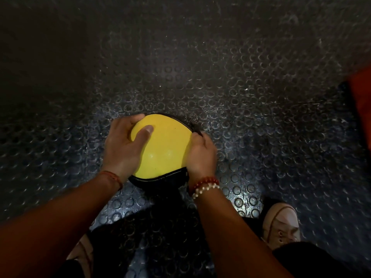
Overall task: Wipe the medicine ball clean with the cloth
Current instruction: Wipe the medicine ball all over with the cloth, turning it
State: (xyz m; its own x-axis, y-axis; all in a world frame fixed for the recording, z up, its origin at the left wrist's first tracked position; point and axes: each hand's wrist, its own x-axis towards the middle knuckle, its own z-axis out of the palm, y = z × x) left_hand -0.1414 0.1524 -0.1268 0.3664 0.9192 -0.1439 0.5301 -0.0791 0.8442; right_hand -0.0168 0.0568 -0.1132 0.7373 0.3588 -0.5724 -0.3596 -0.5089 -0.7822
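Left hand [122,145] fingers spread wide on the medicine ball [166,145]; right hand [201,155] fingers cup it (cloth unclear).

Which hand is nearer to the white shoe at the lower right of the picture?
The right hand. It rests on the right side of the medicine ball, on the same side as the white shoe. The left hand holds the ball's left side, farther from it.

medicine ball [164,145] on studded floor [241,77]; left hand [122,145] on its left side, right hand [201,155] on its right; shoe [281,223] near right.
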